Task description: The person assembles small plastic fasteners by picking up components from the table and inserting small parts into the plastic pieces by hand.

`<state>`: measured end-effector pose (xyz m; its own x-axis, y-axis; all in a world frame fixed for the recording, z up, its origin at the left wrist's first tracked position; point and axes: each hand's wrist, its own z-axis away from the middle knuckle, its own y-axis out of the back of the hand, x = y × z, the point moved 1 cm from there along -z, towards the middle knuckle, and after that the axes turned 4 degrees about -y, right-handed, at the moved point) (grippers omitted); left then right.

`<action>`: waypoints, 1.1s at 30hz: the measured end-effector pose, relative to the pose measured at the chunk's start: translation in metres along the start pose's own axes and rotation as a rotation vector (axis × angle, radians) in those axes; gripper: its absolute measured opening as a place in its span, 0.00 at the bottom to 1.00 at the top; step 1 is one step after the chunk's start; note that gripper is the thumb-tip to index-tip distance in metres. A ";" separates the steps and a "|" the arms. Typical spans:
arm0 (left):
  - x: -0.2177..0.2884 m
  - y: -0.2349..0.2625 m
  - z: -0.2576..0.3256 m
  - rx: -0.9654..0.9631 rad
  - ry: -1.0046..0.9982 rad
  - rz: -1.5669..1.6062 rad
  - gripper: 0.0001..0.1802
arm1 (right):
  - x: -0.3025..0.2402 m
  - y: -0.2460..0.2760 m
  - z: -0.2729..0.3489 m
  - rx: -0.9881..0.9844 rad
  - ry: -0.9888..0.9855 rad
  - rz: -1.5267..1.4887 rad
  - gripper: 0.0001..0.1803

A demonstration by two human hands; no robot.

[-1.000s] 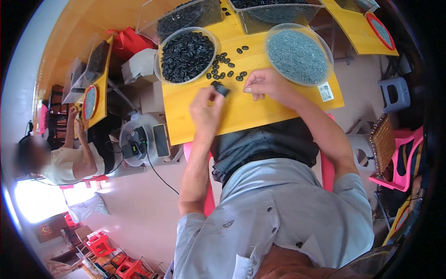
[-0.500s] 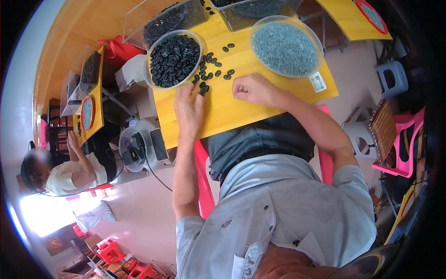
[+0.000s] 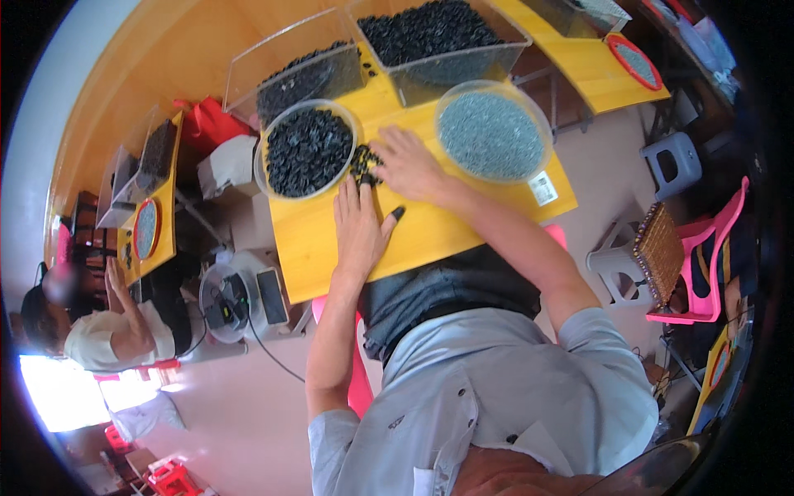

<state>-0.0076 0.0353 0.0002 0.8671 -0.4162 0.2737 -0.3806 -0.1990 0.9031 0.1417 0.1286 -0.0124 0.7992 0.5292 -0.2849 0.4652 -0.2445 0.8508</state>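
Note:
My left hand point(image 3: 361, 227) lies on the yellow table point(image 3: 310, 256), fingers stretched forward and thumb out to the side. Black covers sit on the thumb tip and one fingertip. Its fingertips are beside a small cluster of black oval pieces with holes point(image 3: 362, 159). Over the right side of that cluster, my right hand point(image 3: 407, 168) reaches in with fingers spread, partly hiding the pieces. A round clear bowl point(image 3: 303, 198) heaped with the same black pieces point(image 3: 308, 150) stands just left of the cluster. Neither hand visibly grips anything.
Right of my hands stands a round bowl of small silvery-blue metal pieces point(image 3: 490, 132). Two clear bins of black pieces point(image 3: 426, 33) line the table's far side. At the left, another person point(image 3: 124, 331) sits by a second yellow table point(image 3: 165, 240). A phone point(image 3: 271, 296) lies beside a tub point(image 3: 223, 302).
My right hand has opened and moved left onto the loose black pieces, which are now bunched closer to the bowl. My left hand's fingers have straightened. The whole view has shifted.

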 end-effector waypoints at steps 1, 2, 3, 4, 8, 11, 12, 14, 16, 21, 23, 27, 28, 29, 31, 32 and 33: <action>-0.001 0.004 0.002 -0.018 0.020 0.044 0.40 | -0.004 0.000 -0.002 -0.121 0.072 -0.020 0.29; -0.001 0.004 0.004 0.022 0.005 0.097 0.40 | -0.008 0.005 0.002 -0.113 0.071 0.003 0.29; -0.004 0.004 0.007 0.056 -0.016 0.111 0.39 | -0.012 0.010 0.008 -0.105 0.040 -0.122 0.28; -0.004 0.007 0.009 0.053 -0.022 0.114 0.38 | -0.016 0.016 0.014 -0.101 0.011 -0.252 0.28; -0.003 0.010 0.006 0.073 -0.009 0.159 0.35 | -0.021 0.085 0.014 -0.070 0.021 -0.342 0.24; 0.000 0.014 0.003 0.072 -0.032 0.187 0.34 | 0.005 0.131 -0.014 0.132 0.041 -0.334 0.20; 0.001 0.014 0.002 0.067 -0.040 0.196 0.34 | 0.017 0.150 -0.031 0.174 0.059 -0.292 0.19; 0.004 0.016 0.002 0.049 -0.038 0.192 0.33 | 0.043 0.177 -0.064 0.221 0.051 -0.244 0.18; 0.003 0.014 0.003 0.058 -0.049 0.191 0.32 | 0.070 0.187 -0.095 0.178 -0.031 -0.188 0.18; 0.008 0.020 -0.002 0.002 0.004 0.204 0.32 | 0.135 0.163 -0.168 -0.448 -0.153 -0.072 0.23; 0.005 0.018 -0.001 -0.014 0.025 0.215 0.33 | 0.151 0.137 -0.183 -0.762 -0.063 0.037 0.29; 0.004 0.022 -0.006 -0.070 0.083 0.241 0.33 | 0.178 0.077 -0.192 -0.994 -0.258 0.181 0.49; 0.001 0.022 -0.007 -0.084 0.111 0.247 0.33 | 0.170 0.075 -0.199 -1.022 -0.246 0.172 0.49; -0.001 0.020 -0.008 -0.093 0.129 0.251 0.33 | 0.159 0.080 -0.209 -1.072 -0.261 0.161 0.51; -0.001 0.020 -0.011 -0.070 0.123 0.273 0.32 | 0.179 0.061 -0.203 -1.026 -0.180 0.159 0.53; -0.002 0.020 -0.013 -0.080 0.134 0.291 0.32 | 0.178 0.060 -0.196 -0.948 -0.150 0.203 0.52; -0.003 0.020 -0.017 -0.086 0.140 0.304 0.31 | 0.183 0.053 -0.193 -0.889 -0.127 0.258 0.50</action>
<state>-0.0122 0.0480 0.0233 0.7564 -0.3180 0.5717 -0.6048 -0.0070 0.7963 0.2390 0.3693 0.0654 0.8972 0.4395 -0.0421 -0.1522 0.3972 0.9050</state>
